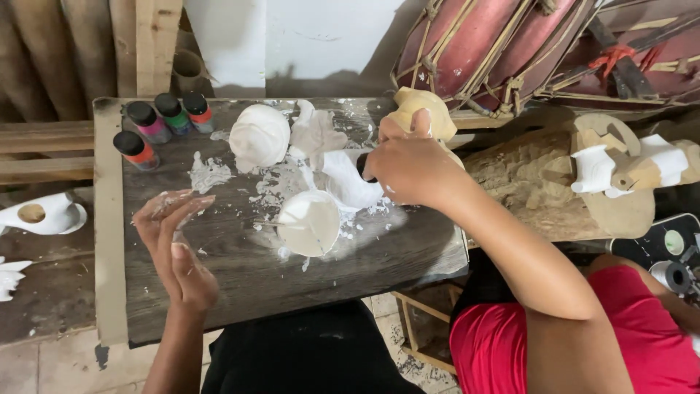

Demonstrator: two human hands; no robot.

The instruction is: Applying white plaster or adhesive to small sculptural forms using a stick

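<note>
Left hand [173, 244] open, fingers spread loosely, palm up, smeared with white paint, hovering above dark wooden board [240, 277], holding nothing. Right hand [408, 164] closed around white-painted carved figure [346, 182], fingers also touching unpainted wooden piece [423, 109] behind it. Figure sits mid-board, just beside white paint cup [308, 222]. Painted white carving [259, 136] farther back; four paint bottles [157, 124] at board's far left corner.

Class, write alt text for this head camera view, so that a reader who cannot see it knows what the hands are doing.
Seen from above, a person's right hand grips a white-painted carving over a paint-splattered dark board, beside a cup of white paint. The left hand, open and paint-smeared, hovers over the board, holding nothing. Four small paint bottles stand at the far left corner.
</note>
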